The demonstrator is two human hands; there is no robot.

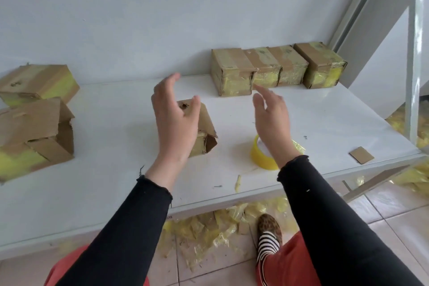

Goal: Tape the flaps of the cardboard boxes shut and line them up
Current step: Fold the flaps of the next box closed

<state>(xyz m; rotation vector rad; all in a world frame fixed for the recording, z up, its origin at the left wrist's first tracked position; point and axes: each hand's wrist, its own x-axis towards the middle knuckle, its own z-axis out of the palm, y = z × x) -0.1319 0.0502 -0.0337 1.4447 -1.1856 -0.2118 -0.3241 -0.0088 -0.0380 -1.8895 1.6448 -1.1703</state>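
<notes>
Several taped cardboard boxes [276, 67] stand in a row against the wall at the back right of the white table [116, 127]. A small cardboard box [205, 130] with a loose end flap lies in the middle, partly hidden behind my left hand [174, 121]. That hand hovers open above it, holding nothing. My right hand [272, 121] is raised open with spread fingers over a yellow tape roll [261, 154]. Two more boxes sit at the far left, one [39, 83] behind and one [32, 132] in front with open flaps.
A small cardboard scrap [361, 154] lies near the table's right edge, and a yellow tape strip [237, 183] near the front edge. Torn yellow tape [209, 225] litters the tiled floor under the table. My foot [269, 232] stands there. A metal frame [415, 53] rises at right.
</notes>
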